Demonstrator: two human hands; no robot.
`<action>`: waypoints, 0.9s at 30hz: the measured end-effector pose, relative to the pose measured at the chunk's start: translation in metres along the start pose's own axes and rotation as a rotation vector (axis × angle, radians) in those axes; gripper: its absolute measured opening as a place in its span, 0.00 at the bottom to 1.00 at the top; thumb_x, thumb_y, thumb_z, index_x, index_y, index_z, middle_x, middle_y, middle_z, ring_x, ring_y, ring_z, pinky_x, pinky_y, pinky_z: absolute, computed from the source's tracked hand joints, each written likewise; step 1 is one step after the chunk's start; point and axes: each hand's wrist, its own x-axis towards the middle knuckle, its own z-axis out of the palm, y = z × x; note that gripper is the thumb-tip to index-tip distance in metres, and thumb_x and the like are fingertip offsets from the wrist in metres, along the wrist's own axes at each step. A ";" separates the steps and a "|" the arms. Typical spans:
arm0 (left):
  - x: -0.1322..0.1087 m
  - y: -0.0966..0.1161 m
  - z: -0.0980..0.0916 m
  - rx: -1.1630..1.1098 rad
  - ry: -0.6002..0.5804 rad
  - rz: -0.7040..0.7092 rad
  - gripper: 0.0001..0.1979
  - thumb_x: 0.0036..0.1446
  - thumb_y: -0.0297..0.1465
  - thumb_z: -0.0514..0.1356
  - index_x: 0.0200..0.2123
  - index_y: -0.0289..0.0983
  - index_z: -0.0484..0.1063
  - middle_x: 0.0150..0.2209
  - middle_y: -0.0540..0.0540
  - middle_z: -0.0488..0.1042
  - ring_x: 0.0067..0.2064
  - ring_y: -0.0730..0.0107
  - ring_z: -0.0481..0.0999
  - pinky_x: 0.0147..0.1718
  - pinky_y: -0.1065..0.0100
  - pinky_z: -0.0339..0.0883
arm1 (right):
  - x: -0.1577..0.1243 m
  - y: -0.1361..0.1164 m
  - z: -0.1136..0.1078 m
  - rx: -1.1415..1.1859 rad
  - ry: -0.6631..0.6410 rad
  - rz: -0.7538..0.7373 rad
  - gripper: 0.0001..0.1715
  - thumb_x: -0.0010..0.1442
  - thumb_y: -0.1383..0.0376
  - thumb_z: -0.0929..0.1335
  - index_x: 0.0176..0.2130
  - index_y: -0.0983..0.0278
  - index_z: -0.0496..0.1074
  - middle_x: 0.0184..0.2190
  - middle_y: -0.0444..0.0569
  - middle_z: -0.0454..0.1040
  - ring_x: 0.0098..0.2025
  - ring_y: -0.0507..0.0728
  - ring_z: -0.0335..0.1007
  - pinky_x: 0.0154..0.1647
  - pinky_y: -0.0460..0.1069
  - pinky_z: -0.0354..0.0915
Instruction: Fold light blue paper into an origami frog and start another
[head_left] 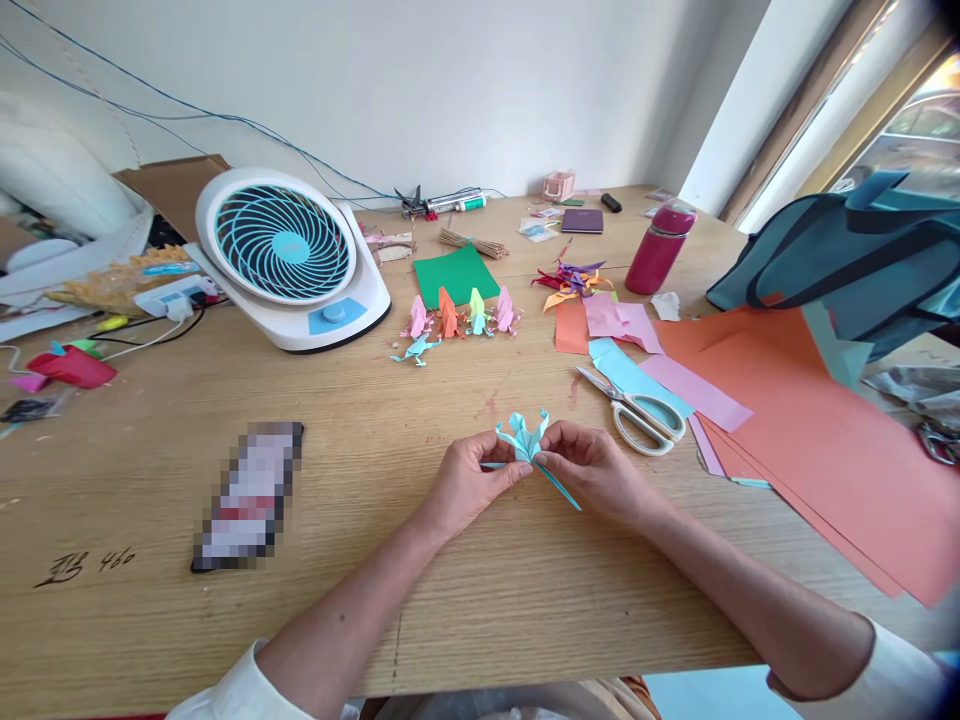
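Observation:
A light blue folded paper figure (524,437) with thin pointed legs is held just above the wooden table (375,600). My left hand (471,483) pinches its left side with closed fingers. My right hand (592,470) pinches its right side, and a long thin paper leg sticks out below that hand. Both hands meet at the figure near the middle of the table.
White-handled scissors (637,412) lie right of my hands on coloured paper strips. Large orange sheets (810,440) cover the right side. Several small folded paper figures (459,318) stand by a green sheet (456,273). A white and blue fan (289,258), a phone (249,495), a red bottle (660,250) and a teal bag (862,260) are around.

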 end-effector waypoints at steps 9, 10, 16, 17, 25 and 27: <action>-0.001 0.007 0.005 -0.014 -0.019 0.056 0.09 0.49 0.29 0.66 0.33 0.36 0.68 0.30 0.52 0.72 0.31 0.75 0.72 0.33 0.74 0.66 | -0.002 0.002 0.003 -0.041 -0.041 -0.017 0.16 0.57 0.54 0.72 0.33 0.63 0.71 0.29 0.45 0.72 0.32 0.53 0.67 0.34 0.48 0.63; -0.001 0.006 0.006 -0.034 -0.026 0.056 0.10 0.50 0.30 0.66 0.33 0.36 0.68 0.30 0.52 0.71 0.31 0.75 0.72 0.33 0.74 0.66 | -0.002 0.002 0.002 -0.033 -0.042 -0.019 0.16 0.57 0.54 0.72 0.33 0.63 0.71 0.29 0.45 0.72 0.32 0.53 0.67 0.35 0.48 0.64; 0.001 0.003 0.001 -0.081 -0.057 0.004 0.15 0.49 0.35 0.69 0.38 0.37 0.70 0.26 0.53 0.72 0.28 0.74 0.71 0.29 0.73 0.64 | 0.000 0.005 -0.001 -0.001 -0.021 -0.036 0.16 0.57 0.53 0.72 0.35 0.63 0.70 0.30 0.45 0.73 0.33 0.53 0.68 0.35 0.48 0.65; 0.002 0.002 -0.001 -0.075 -0.065 -0.003 0.16 0.48 0.35 0.69 0.38 0.36 0.71 0.27 0.52 0.73 0.28 0.74 0.71 0.29 0.73 0.64 | 0.000 0.005 -0.001 0.002 -0.021 -0.038 0.16 0.57 0.53 0.72 0.35 0.63 0.70 0.30 0.45 0.72 0.33 0.53 0.68 0.35 0.48 0.65; 0.002 -0.005 -0.002 -0.144 -0.051 -0.097 0.17 0.46 0.43 0.70 0.31 0.35 0.77 0.28 0.50 0.76 0.30 0.73 0.72 0.31 0.71 0.67 | -0.004 0.005 -0.001 -0.155 -0.041 -0.093 0.10 0.63 0.57 0.69 0.38 0.62 0.69 0.32 0.45 0.73 0.34 0.53 0.69 0.35 0.48 0.65; 0.001 -0.004 -0.001 -0.199 0.006 -0.140 0.18 0.44 0.44 0.71 0.30 0.35 0.76 0.26 0.51 0.74 0.29 0.74 0.71 0.30 0.72 0.69 | -0.005 0.004 -0.002 -0.241 -0.018 -0.139 0.07 0.65 0.60 0.66 0.39 0.61 0.69 0.32 0.46 0.73 0.34 0.53 0.69 0.36 0.48 0.65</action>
